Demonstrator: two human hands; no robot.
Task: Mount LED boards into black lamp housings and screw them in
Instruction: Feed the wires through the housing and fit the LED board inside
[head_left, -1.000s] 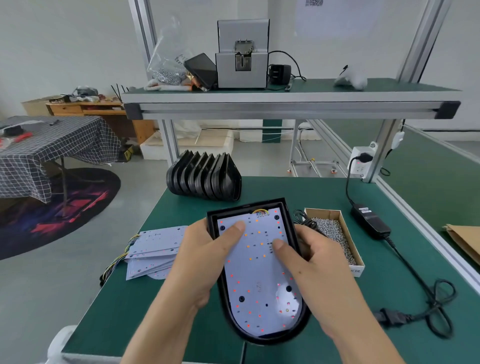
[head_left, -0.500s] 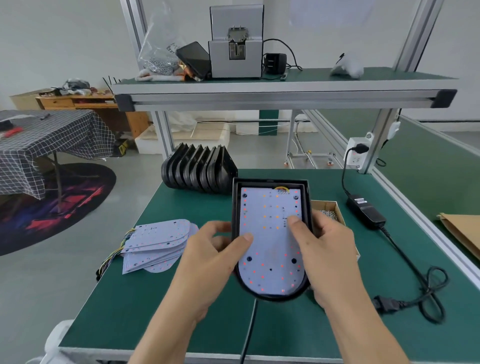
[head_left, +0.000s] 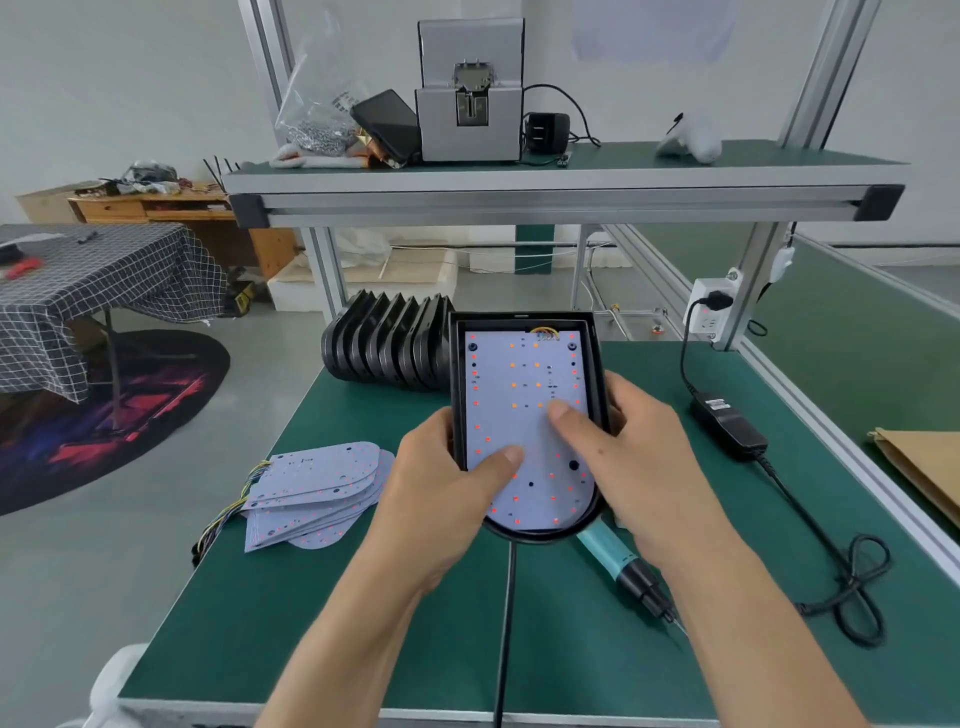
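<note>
Pale, plain walls (head_left: 130, 78) are seen behind a smooth grey floor (head_left: 67, 561). At the left, a table (head_left: 98, 291) is covered with a dark checked cloth, and a round dark rug (head_left: 109, 415) with red and blue patches is laid beneath it. A wooden desk (head_left: 156, 208) is set against the wall further back, its top cluttered. A sheet of paper (head_left: 654, 26) is fixed high on the far wall. The room is lit evenly by soft, diffuse light, and no window is shown.

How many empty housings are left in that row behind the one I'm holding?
About 7 upright in the row of empty housings at the bench's far left; its right end hides behind the held housing, so more possible.
</note>
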